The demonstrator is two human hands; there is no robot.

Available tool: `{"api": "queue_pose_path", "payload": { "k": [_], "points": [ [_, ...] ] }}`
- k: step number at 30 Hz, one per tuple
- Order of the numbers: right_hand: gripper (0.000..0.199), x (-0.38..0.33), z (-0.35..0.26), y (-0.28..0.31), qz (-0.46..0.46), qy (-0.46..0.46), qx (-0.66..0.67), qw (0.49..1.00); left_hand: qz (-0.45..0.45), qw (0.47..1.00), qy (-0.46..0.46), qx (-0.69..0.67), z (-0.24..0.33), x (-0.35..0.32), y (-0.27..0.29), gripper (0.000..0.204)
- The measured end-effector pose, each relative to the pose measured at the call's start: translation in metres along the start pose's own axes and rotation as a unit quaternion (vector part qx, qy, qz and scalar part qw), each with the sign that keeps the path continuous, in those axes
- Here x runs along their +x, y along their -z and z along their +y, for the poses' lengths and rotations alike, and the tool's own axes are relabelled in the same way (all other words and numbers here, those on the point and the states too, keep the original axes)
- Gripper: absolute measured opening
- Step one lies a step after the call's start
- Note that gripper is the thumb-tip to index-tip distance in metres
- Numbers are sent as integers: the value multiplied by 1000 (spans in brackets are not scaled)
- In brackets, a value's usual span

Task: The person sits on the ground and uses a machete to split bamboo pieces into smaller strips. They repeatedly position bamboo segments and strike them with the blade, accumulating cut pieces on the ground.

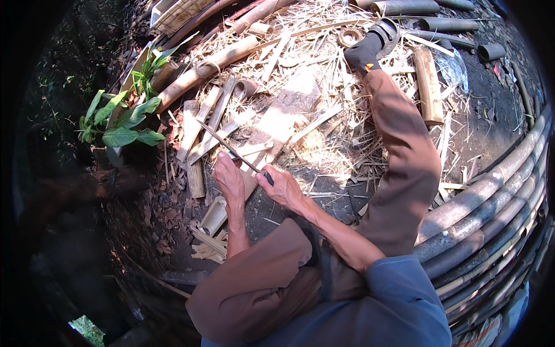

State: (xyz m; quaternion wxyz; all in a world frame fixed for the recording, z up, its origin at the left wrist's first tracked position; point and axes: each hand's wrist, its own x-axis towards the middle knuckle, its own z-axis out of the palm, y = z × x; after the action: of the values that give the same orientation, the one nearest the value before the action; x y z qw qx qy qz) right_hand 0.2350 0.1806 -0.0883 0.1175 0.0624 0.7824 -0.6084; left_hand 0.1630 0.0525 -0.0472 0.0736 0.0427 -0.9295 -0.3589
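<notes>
Right hand (281, 186) clamped on knife (234, 151), blade slanting up-left past left hand (229, 179) gripping bamboo strip (250, 184)

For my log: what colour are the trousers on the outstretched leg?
Brown, clearest in the head view: trousers.
</notes>
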Motion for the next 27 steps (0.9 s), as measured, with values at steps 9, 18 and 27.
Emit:
{"api": "queue_pose_path", "payload": {
  "k": [9,18,27],
  "points": [
    [35,8,79,-11,44,-73,46,995,14,995,53,-84,18,-1,-8,64],
    [31,28,91,-17,35,-183,134,973,8,992,78,-96,24,-5,-13,66],
    [43,30,114,-23,75,-142,66,985,46,969,134,-201,17,10,-19,61]
  ]
}}
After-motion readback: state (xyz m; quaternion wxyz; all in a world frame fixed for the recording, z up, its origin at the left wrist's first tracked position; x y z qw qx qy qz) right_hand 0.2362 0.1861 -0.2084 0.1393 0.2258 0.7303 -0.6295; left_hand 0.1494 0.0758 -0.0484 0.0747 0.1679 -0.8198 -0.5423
